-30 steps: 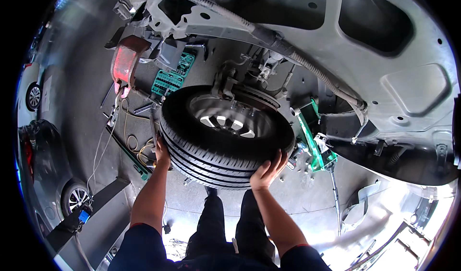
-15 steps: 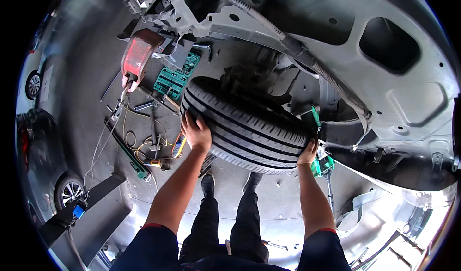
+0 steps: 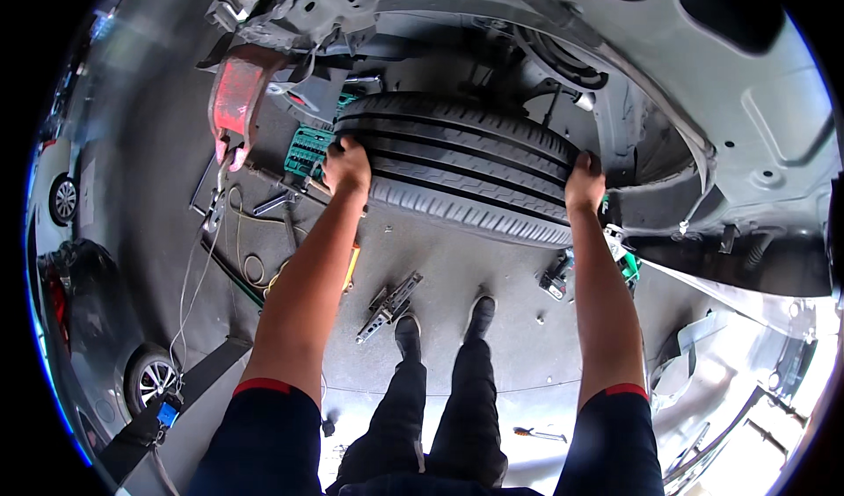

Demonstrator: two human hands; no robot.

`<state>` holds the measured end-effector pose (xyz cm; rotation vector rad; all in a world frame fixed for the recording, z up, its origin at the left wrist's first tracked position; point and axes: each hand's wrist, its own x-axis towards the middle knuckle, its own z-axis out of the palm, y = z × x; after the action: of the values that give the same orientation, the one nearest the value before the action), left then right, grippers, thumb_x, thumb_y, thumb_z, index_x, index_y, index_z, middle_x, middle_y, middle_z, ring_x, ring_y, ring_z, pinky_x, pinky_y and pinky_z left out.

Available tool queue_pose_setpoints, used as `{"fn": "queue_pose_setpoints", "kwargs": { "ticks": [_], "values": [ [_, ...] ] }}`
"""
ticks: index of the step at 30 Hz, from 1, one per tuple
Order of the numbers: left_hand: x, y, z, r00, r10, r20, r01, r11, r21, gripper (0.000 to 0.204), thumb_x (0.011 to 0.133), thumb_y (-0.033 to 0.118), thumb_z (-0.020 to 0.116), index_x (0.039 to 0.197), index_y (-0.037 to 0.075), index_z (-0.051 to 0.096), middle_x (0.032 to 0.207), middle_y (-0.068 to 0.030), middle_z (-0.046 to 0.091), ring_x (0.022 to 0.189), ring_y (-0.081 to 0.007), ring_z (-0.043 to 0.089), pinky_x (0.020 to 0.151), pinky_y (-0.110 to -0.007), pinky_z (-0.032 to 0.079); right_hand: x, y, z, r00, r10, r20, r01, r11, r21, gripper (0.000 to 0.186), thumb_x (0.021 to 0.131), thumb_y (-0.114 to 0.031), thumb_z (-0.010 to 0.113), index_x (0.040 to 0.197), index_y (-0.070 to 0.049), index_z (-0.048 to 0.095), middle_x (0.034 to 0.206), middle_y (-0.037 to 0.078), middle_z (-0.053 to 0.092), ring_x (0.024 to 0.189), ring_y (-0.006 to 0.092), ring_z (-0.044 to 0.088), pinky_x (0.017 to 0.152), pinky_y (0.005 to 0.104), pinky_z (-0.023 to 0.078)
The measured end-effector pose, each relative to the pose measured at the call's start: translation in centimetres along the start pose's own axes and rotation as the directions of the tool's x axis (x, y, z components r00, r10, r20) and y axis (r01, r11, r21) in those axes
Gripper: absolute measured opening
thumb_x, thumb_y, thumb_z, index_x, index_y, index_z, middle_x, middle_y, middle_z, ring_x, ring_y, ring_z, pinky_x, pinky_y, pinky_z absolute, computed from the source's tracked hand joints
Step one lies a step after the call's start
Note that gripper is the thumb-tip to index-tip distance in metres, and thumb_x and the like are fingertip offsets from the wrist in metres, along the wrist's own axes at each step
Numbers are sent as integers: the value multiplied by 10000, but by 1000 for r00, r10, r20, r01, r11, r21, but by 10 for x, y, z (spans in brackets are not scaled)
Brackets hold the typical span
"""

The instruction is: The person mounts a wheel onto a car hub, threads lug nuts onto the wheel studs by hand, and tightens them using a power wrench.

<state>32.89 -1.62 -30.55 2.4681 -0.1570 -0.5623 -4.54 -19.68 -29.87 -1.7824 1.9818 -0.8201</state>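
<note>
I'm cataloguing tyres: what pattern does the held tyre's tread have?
Tyre tread: dark circumferential grooves with short crosswise cuts, best seen in the head view.

1. Tire: far side hidden.
2. Teal socket set: partly hidden behind the tire.
3. Dark gray car: cut off by the fisheye rim.
4. Pale speck: too small to identify.

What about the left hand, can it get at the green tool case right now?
Probably not: the left hand is busy holding the tire, and the tool case lies on the floor, partly hidden.
</note>
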Motion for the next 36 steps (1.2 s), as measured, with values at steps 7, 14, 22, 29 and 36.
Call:
{"fn": "queue_pose_setpoints", "kwargs": {
  "ticks": [7,14,22,29,36],
  "values": [
    [5,5,7,1000,-18,-23,18,1000,3,721,970,526,341,1374,-22,580,1406,-274,570,1301,-425,550,1097,-453,420,-2,-2,-7,997,68,24,-69,997,33,476,963,-375,443,1135,-5,689,1157,273,668,1118,472,604,980,520,470],
    [19,-6,10,997,-79,8,79,989,-123,732,997,538,370,1371,-60,567,1438,-258,558,1291,-410,566,1051,-442,455,-5,3,-2,988,149,47,-151,988,41,458,947,-405,470,1236,-118,678,1275,208,646,1218,419,573,1021,530,452],
    [3,6,2,998,-55,19,57,994,-96,710,978,481,361,1372,-76,556,1450,-273,537,1314,-417,545,1082,-448,433,-10,0,-4,997,75,11,-75,997,8,431,942,-377,455,1160,-82,681,1231,206,661,1190,421,576,1044,536,428],
    [13,4,3,998,-52,21,53,997,-50,705,961,522,303,1372,33,601,1405,-245,576,1309,-435,533,1104,-478,423,-8,-1,-3,999,36,0,-36,999,39,414,942,-372,448,1110,-51,647,1228,209,641,1204,425,547,1038,546,413],
    [18,-2,12,1000,-17,-2,17,999,-35,699,961,515,307,1371,26,591,1376,-260,587,1272,-443,554,1093,-481,425,-8,2,-6,1000,-12,-22,12,999,35,392,933,-333,475,1096,-14,634,1193,237,640,1159,445,552,1020,527,421]
  ]
}}
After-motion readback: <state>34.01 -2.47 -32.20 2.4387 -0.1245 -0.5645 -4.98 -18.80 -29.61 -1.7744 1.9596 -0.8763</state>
